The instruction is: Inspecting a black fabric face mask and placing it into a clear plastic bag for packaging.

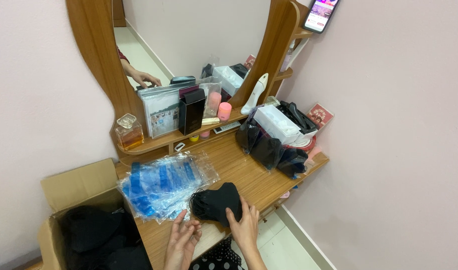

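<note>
A stack of black face masks (216, 201) lies on the wooden dressing table (249, 172) near its front edge. My right hand (245, 227) rests on the stack's right side, thumb and fingers pressing it. My left hand (181, 241) hovers just left of the stack, fingers loosely apart, its fingertips close to the masks' ear loops and to a pile of clear plastic bags with blue print (161, 182). That pile lies spread out to the left of the masks.
An open cardboard box (76, 192) holding dark items (96, 240) stands at the left. More bagged black masks (269, 147) and a white box (279, 125) sit at the right. A shelf carries a perfume bottle (129, 131), black carton (191, 110) and pink jars (224, 111) below the mirror (189, 35).
</note>
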